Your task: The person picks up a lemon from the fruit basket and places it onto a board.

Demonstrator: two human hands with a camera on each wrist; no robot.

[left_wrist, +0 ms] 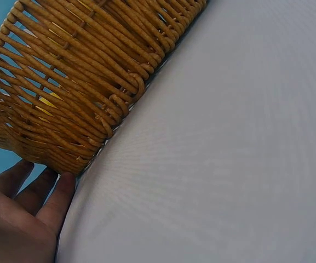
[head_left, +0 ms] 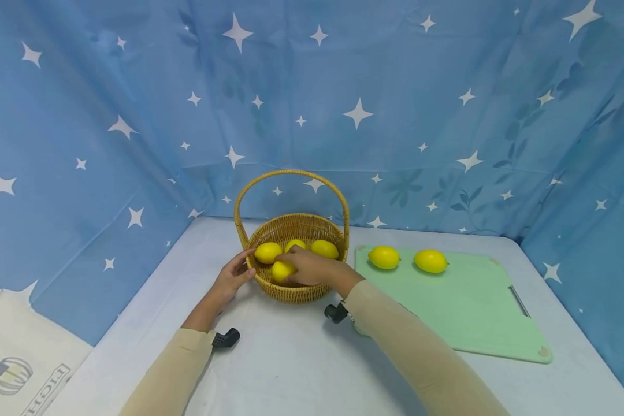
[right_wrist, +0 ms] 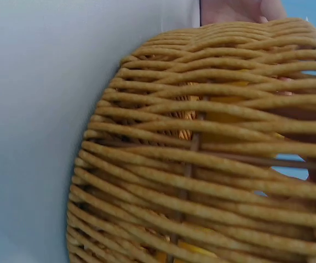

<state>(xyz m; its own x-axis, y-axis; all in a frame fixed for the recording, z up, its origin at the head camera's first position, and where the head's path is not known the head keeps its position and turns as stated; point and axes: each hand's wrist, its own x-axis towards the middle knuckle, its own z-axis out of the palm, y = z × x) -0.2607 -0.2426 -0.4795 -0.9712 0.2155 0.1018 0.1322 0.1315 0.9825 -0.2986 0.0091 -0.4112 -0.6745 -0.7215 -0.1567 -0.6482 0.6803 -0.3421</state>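
My right hand [head_left: 312, 267] grips a lemon [head_left: 281, 271] inside the basket [head_left: 291, 294]. My left hand [head_left: 231, 282], fingers apart, touches the basket's left side. Two lemons [head_left: 384, 257] lie on a board [head_left: 463, 303] to its right.

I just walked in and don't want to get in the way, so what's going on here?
A person is handling lemons at a white table. Their left hand touches the left side of a wicker basket, while their right hand reaches inside, its fingers around the front lemon. Three more lemons lie in the basket behind that one. Two others sit near the far edge of a green cutting board to the right.
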